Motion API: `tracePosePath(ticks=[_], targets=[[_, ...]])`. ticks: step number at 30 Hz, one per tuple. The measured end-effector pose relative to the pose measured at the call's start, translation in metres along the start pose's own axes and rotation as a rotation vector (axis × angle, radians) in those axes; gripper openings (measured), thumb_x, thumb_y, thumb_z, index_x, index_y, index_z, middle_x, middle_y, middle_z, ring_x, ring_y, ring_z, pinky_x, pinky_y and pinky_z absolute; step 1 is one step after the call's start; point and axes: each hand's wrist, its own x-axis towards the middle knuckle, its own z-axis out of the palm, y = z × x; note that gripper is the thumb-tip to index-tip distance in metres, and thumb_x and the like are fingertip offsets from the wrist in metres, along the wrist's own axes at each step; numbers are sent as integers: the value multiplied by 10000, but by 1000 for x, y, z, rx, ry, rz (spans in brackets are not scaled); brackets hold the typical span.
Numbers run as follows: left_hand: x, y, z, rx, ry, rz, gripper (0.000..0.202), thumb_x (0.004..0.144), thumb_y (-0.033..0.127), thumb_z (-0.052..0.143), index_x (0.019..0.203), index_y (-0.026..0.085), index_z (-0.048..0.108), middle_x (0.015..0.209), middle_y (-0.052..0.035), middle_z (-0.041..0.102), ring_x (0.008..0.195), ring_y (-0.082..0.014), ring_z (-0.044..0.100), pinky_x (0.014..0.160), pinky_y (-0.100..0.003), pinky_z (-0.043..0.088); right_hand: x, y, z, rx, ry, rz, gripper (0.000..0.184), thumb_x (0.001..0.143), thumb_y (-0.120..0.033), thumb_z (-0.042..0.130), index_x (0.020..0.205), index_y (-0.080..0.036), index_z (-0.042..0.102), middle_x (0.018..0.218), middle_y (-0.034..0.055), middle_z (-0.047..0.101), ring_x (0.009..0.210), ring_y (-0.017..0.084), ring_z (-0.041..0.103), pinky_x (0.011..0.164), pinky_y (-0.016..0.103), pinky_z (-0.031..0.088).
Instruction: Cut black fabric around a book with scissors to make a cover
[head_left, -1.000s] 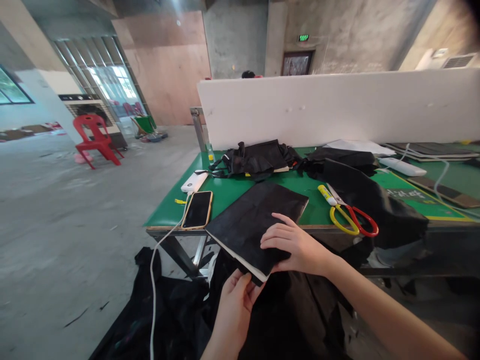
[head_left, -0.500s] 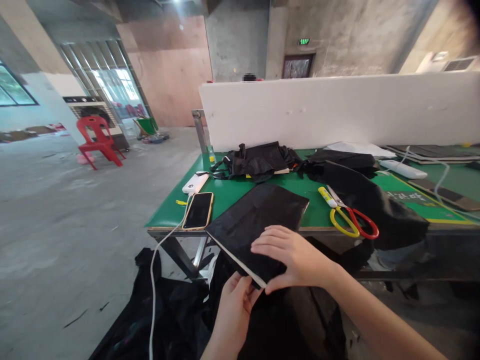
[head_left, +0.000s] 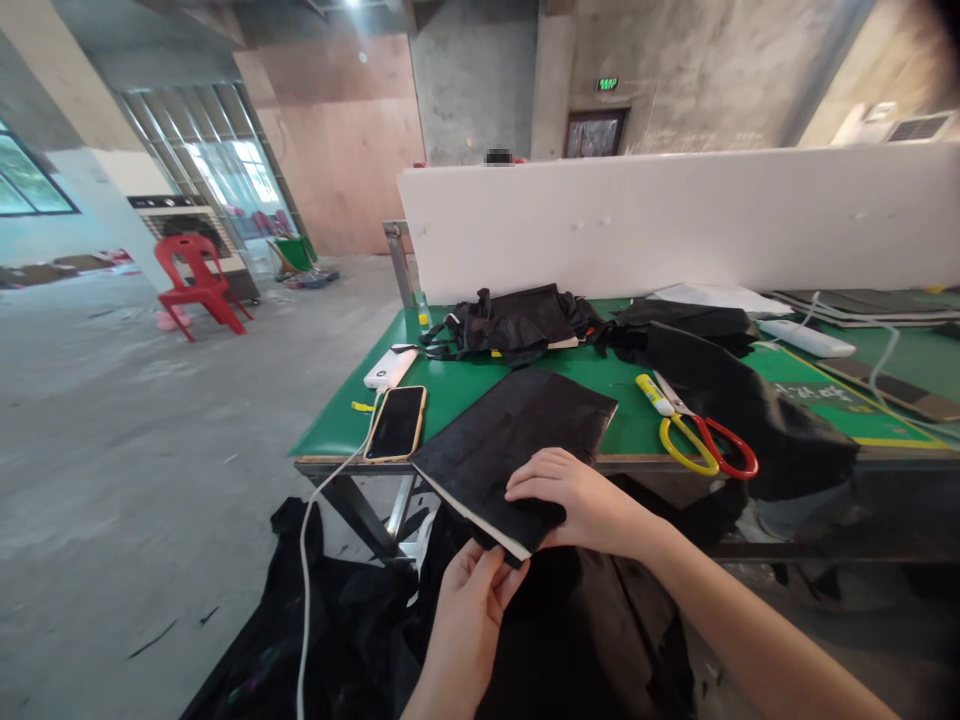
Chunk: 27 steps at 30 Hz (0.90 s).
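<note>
A black-covered book [head_left: 517, 430] tilts over the table's front edge, its pale page edges showing along the near-left side. My left hand [head_left: 472, 590] pinches the dark cover at the book's near corner, thumb on top. My right hand [head_left: 577, 500] grips the book's right side, fingers curled on the cover and thumb partly hidden below. To the right lie scissors [head_left: 705, 440] with one yellow and one red handle, and a glue stick [head_left: 654, 394] touches their blades. A phone [head_left: 397, 422] rests left of the book.
On the green table [head_left: 465, 385] are a white power bank [head_left: 391, 367] with a cable, a heap of black fabric [head_left: 525, 320] and more black material [head_left: 735, 380]. A white panel [head_left: 660, 220] stands behind. Dark cloth [head_left: 330, 610] hangs below; a red chair [head_left: 196, 280] is far left.
My right hand has shifted slightly up from the near corner, its thumb moving off the tip. My left hand stays at the corner, now with the cover's edge between its fingers.
</note>
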Motion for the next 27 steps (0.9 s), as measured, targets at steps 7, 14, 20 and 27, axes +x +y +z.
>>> tracePosePath(ticks=[7,14,20,27], targets=[[0,1,-1,15,-8,12,185,728,197,686,903,141,669,893,-49,683,816,-134,626,832,-290,519,8,4,-5,173,-31,69,494,618,-403,764,1057,-227,621,1060,40,627,998,189,554,906,339,406],[3,-9,-7,-27,9,16,153,694,186,693,837,144,659,867,-45,694,812,-161,648,833,-334,522,10,-2,-7,90,155,74,296,722,-361,702,974,-216,645,948,40,668,937,181,594,920,367,418],[3,-1,2,-44,32,-78,282,712,142,641,992,175,621,985,-58,692,921,-200,650,858,-359,516,6,-5,2,-15,244,124,264,877,-342,518,1096,-227,610,1002,47,680,920,179,632,799,306,496],[8,-2,6,-79,77,-61,223,740,168,662,958,146,615,971,-92,692,907,-211,654,862,-377,520,5,-7,3,-84,250,96,284,903,-338,469,1140,-227,582,1034,53,677,938,185,637,792,305,504]])
